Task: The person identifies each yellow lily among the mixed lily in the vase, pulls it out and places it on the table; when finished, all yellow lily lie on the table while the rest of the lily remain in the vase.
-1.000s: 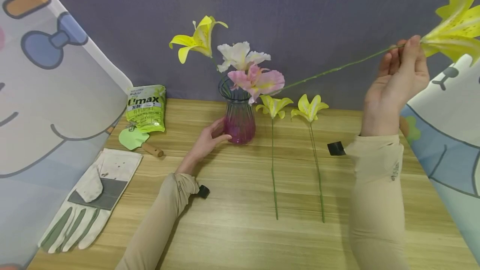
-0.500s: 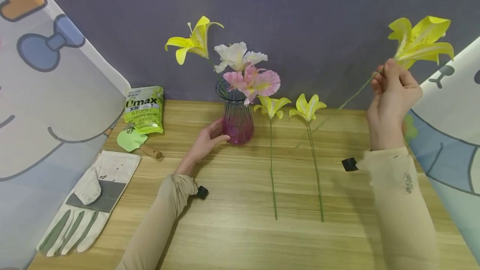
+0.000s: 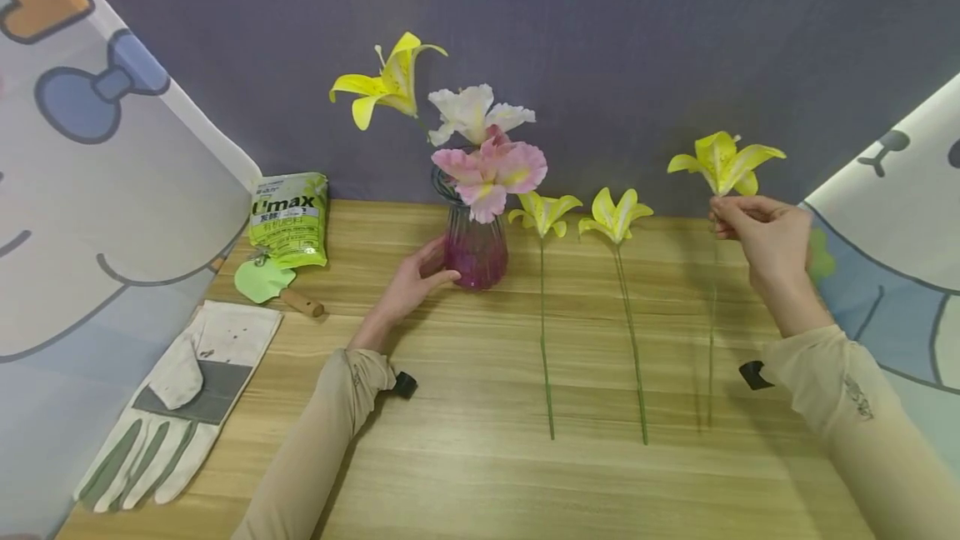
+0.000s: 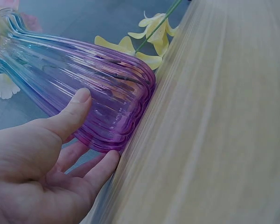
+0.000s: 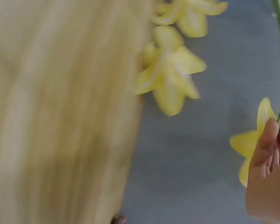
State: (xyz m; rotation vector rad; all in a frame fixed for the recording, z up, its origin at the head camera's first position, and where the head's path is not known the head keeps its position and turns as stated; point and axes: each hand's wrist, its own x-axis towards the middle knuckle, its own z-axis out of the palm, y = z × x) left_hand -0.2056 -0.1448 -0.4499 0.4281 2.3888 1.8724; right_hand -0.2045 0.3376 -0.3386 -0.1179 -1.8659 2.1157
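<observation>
A ribbed glass vase [image 3: 477,248], purple at the base and bluish at the neck, stands upright holding a yellow lily [image 3: 390,82], a white flower [image 3: 474,113] and a pink flower [image 3: 495,173]. My left hand [image 3: 408,283] holds the vase low on its left side; in the left wrist view the thumb lies on the glass [image 4: 102,93] and the fingers reach around the base. Between thumb and fingers, my right hand [image 3: 768,240] pinches another yellow lily [image 3: 722,163] just under its bloom, its stem hanging down. That stem looks blurred in the head view.
Two yellow lilies [image 3: 546,212] [image 3: 617,215] lie on the wooden table [image 3: 465,473], between the vase and my right hand. At the left are a green fertilizer bag [image 3: 288,219], a small trowel [image 3: 266,280] and a work glove [image 3: 183,407]. A grey partition [image 3: 600,65] rises behind.
My right hand has come down from the upper right with its lily, whose stem swung from slanting leftward to hanging down. The pink flower shifted slightly left and down. My left hand stayed on the vase.
</observation>
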